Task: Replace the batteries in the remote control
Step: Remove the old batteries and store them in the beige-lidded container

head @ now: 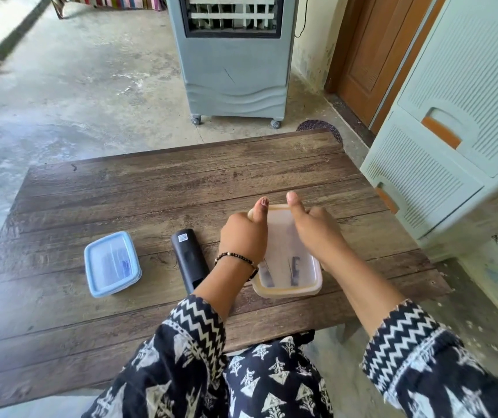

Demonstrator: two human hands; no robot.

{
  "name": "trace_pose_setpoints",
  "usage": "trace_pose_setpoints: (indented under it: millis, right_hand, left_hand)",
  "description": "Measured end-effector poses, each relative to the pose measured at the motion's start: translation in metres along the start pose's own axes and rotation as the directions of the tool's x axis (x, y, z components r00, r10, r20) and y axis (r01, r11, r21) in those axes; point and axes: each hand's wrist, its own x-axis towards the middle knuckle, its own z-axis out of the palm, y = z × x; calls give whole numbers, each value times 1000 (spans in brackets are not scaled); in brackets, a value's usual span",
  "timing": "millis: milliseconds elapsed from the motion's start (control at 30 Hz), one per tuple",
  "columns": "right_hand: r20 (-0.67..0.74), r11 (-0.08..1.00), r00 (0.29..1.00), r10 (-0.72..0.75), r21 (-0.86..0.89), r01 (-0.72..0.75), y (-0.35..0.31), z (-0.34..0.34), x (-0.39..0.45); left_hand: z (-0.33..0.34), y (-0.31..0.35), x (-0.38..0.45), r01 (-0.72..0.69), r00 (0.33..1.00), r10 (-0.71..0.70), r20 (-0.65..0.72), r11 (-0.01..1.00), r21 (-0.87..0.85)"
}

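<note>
A translucent plastic box with an orange-rimmed lid [287, 267] sits on the wooden table [151, 182], with dark batteries dimly visible inside. My left hand [244, 233] grips its left side, thumb on the far rim. My right hand [317, 230] grips its right side, thumb also on the far rim. The black remote control [189, 257] lies face down just left of my left wrist, partly hidden by my forearm. A second box with a blue lid [111, 263] stands further left, closed, with something dark inside.
A grey air cooler on wheels [232, 55] stands on the concrete floor beyond the table. A pale green plastic drawer unit [453, 131] stands close to the table's right edge, with a brown door behind it.
</note>
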Motion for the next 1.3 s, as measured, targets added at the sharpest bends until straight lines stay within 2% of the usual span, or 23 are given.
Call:
trace_pose_setpoints:
  millis: [67, 133, 233, 300, 400, 467, 534, 634, 767, 934, 1101, 1301]
  right_hand:
    - [38, 994, 999, 30, 104, -34, 3, -1, -1]
    - [201, 954, 979, 4, 294, -64, 12, -8, -4]
    - [497, 874, 866, -61, 446, -195, 29, -26, -21]
    - [536, 816, 841, -72, 517, -259, 42, -26, -26]
    - [374, 692, 927, -4, 671, -267, 46, -20, -27]
    - [298, 625, 954, 32, 739, -252, 44, -21, -24]
    - [250, 593, 968, 35, 774, -222, 42, -26, -21]
    - [214, 617, 976, 50, 761, -199, 41, -29, -15]
    - [209, 668, 976, 67, 716, -200, 43, -36, -3]
    - [90, 721, 991, 94, 680, -130, 41, -48, 38]
    - [-10, 740, 993, 116, 668, -80, 38, -60, 111]
    - [-38, 729, 987, 155, 678, -88, 44, -65, 184]
  left_hand:
    - [0, 2, -1, -7, 1000, 7, -14, 1000, -11]
    - [-2, 4, -2, -14, 999, 10, -44, 997, -77]
    - [-11, 9, 1, 19, 994, -40, -103, 980, -199]
    - [-13, 12, 3, 35, 995, -58, -78, 962, -270]
    - [-11, 16, -4, 87, 989, -26, 144, 895, -438]
    - [-10, 15, -18, 136, 950, 13, 312, 881, -453]
    - [-4, 8, -27, 193, 916, 7, 401, 868, -457]
    - [4, 4, -31, 184, 920, 57, 388, 811, -556]
    - [12, 16, -20, 197, 933, 46, 357, 765, -613]
    - [32, 43, 12, 228, 927, 15, 375, 770, -595]
    - [62, 76, 71, 203, 948, -17, 318, 801, -563]
    - [100, 100, 139, 180, 960, -32, 278, 831, -526]
